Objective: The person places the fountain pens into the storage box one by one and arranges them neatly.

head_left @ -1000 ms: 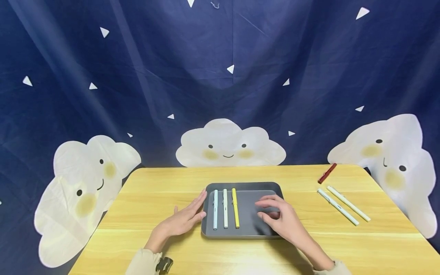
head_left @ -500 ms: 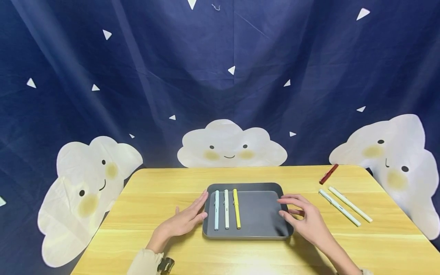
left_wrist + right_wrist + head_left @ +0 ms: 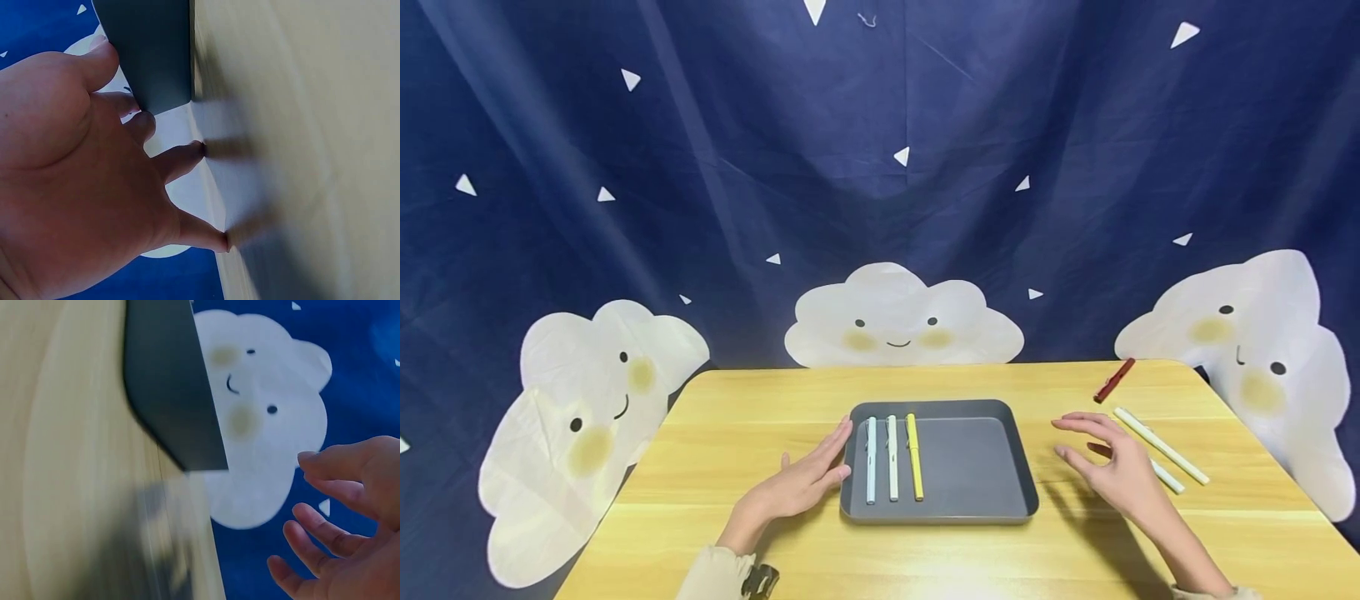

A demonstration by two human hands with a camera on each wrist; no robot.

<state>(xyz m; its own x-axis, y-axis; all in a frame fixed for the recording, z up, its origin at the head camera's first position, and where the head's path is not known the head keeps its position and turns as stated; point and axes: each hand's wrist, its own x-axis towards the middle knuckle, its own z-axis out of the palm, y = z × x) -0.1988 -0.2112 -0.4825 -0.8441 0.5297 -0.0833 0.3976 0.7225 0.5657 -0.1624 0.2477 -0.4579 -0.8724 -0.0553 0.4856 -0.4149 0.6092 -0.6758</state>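
A dark grey tray (image 3: 973, 467) holds a light blue pen (image 3: 871, 467), a whitish pen (image 3: 892, 462) and a yellow pen (image 3: 915, 462), lined up side by side in its left half. My left hand (image 3: 793, 486) rests with extended fingers at the tray's left side; in the left wrist view its fingertips (image 3: 145, 124) are at the tray wall. To the right of the tray, my right hand (image 3: 1123, 475) hovers with parted, bent fingers and nothing between them. It partly hides a pale blue pen (image 3: 1168, 477); a cream pen (image 3: 1172, 454) lies just beyond.
Farther back on the right lies a dark red pen (image 3: 1113, 382), close to the far edge of the wooden table (image 3: 775, 392). Behind the table hangs a navy curtain (image 3: 880, 208) with cloud faces and white triangles.
My right hand has moved rightward from over the tray, past its right rim, to beside the loose pens. The left hand has stayed at the tray's left side.
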